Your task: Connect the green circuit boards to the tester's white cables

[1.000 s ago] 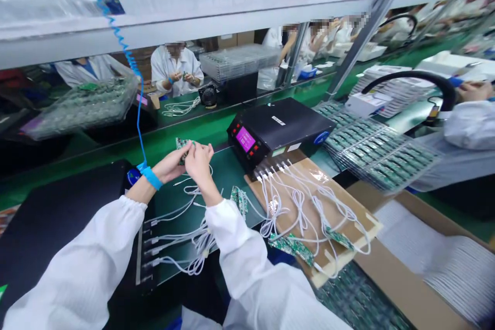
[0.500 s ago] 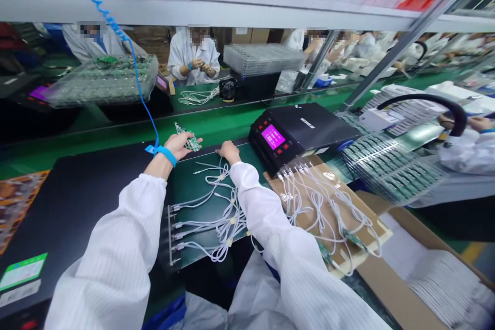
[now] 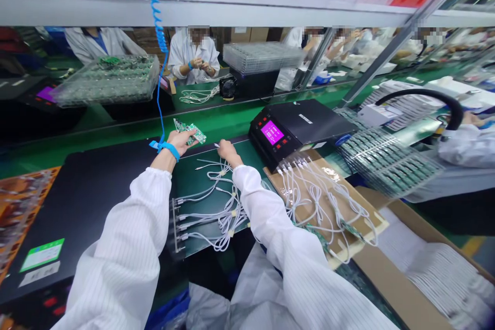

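Note:
My left hand (image 3: 181, 143), with a blue wrist strap on it, grips green circuit boards (image 3: 198, 135) above the far edge of the bench. To the right, my right hand (image 3: 228, 151) pinches a small white cable end (image 3: 217, 145), a short gap away from the boards. Below both hands, white cables (image 3: 228, 216) lie looped and tied on the dark green work surface. Several of them are plugged into a metal strip (image 3: 175, 227) at the left. The fingertips of my right hand are partly hidden by the hand itself.
A black tester (image 3: 305, 121) with a lit purple screen stands right, its white cables lying over a brown board (image 3: 320, 201). Farther right are clear trays of circuit boards (image 3: 390, 160) and a cardboard box (image 3: 406, 278). A blue coiled cord (image 3: 157, 20) hangs from above. Co-workers sit opposite.
My left hand has shifted slightly right in the picture, and its circuit boards show more of their face. A white cable end now shows at my right fingertips. The view has moved a little.

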The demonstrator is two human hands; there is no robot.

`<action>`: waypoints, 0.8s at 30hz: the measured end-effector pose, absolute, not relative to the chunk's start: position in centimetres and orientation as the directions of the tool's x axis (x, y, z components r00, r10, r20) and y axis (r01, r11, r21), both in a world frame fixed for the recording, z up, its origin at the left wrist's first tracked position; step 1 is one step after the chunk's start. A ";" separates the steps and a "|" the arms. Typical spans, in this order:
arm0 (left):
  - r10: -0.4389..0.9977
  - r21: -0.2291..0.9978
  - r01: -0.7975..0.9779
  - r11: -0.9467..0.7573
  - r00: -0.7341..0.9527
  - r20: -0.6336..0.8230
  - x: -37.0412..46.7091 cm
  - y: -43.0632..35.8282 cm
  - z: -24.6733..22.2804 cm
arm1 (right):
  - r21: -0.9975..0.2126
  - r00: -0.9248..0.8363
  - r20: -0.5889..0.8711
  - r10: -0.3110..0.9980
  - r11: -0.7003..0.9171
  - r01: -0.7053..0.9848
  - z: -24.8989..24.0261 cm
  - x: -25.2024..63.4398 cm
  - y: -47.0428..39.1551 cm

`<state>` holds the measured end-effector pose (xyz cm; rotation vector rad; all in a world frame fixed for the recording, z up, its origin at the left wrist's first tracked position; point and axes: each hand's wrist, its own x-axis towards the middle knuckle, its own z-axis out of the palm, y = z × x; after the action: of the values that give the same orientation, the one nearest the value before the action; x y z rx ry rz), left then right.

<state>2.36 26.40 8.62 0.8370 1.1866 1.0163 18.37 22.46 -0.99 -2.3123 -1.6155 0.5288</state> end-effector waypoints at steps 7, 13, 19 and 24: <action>0.945 0.924 -0.202 0.326 0.062 -0.320 2.4 26.4 8.6 | -0.334 0.080 -0.013 0.997 -0.080 0.939 -0.6 17.0 21.0; 0.949 0.928 -0.200 0.315 0.063 -0.309 2.4 26.7 8.2 | -0.365 -0.092 -0.091 0.992 0.053 0.930 -2.3 16.8 21.4; 0.948 0.927 -0.199 0.319 0.071 -0.311 2.2 26.9 7.9 | -0.485 -0.183 -0.095 0.979 0.115 0.867 -3.5 17.4 21.5; 0.948 0.930 -0.183 0.318 0.073 -0.310 2.1 26.6 8.1 | -0.686 -0.164 0.049 0.985 0.153 0.711 -3.4 18.5 20.2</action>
<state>2.14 26.62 8.14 0.8555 1.1729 1.0273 18.49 20.22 -3.45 -1.6105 -1.9387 0.7251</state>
